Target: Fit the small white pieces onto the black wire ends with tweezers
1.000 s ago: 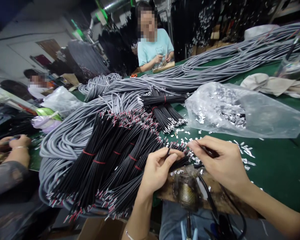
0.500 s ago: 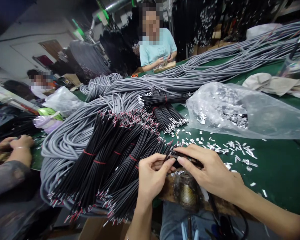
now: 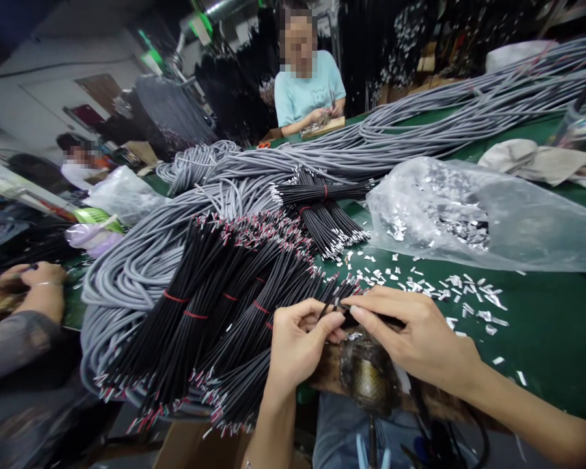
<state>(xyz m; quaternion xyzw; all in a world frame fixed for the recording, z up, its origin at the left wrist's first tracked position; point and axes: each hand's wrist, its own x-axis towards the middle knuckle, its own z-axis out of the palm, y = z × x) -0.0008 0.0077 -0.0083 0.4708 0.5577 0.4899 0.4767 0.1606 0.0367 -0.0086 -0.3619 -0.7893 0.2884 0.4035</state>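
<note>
My left hand (image 3: 297, 348) is closed, with thumb and fingers pinching a short black cable (image 3: 340, 304). Facing it, my right hand (image 3: 415, 329) pinches the same cable between thumb and fingers. The fingertips nearly meet and hide most of the piece. Just below them, a dark, worn fixture with a brassy textured face (image 3: 368, 378) sits on a wooden board (image 3: 325, 365). Left of my hands lie black cable bundles (image 3: 176, 326) tied with red bands, their ends showing red and white wires. Small silvery-white scraps (image 3: 469, 290) are scattered beyond my right hand.
Thick grey cables (image 3: 127, 280) loop around the bundles and run across the green table (image 3: 542, 319). A clear plastic bag (image 3: 532, 228) holds more silvery pieces. One co-worker (image 3: 308, 91) sits opposite; another's hands (image 3: 41, 286) are at the left. Blue-handled pliers (image 3: 361, 449) show below the board.
My fingers have shifted slightly on the cable, both hands still pinching it. The opposite co-worker's hands have moved a little. The whole view has drifted slightly.
</note>
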